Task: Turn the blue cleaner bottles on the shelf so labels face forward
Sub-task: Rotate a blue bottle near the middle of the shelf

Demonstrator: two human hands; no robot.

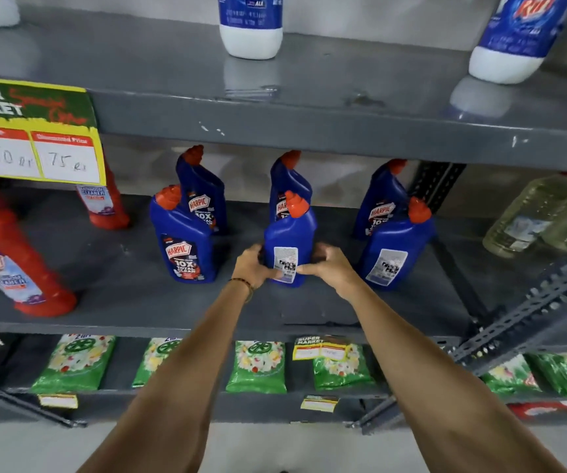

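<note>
Blue bottle (289, 244), glossy plastic with an angled red cap, stood mid-front on the grey metal shelf (138, 302), its white back label outward. The left hand (251, 266) and right hand (326, 266) clasped its base from either side. Six blue bottles stood in all.

We are looking at a grey metal shelf (121, 295) that is carrying six blue bottles (186, 240) in two rows of three, all standing upright; the front left one is showing its label, while the front middle bottle (289, 233) and the front right bottle (393, 247) are showing their backs. Two red bottles (19, 268) are standing to the left, and clear bottles (528, 216) of pale liquid are standing to the right.
</note>
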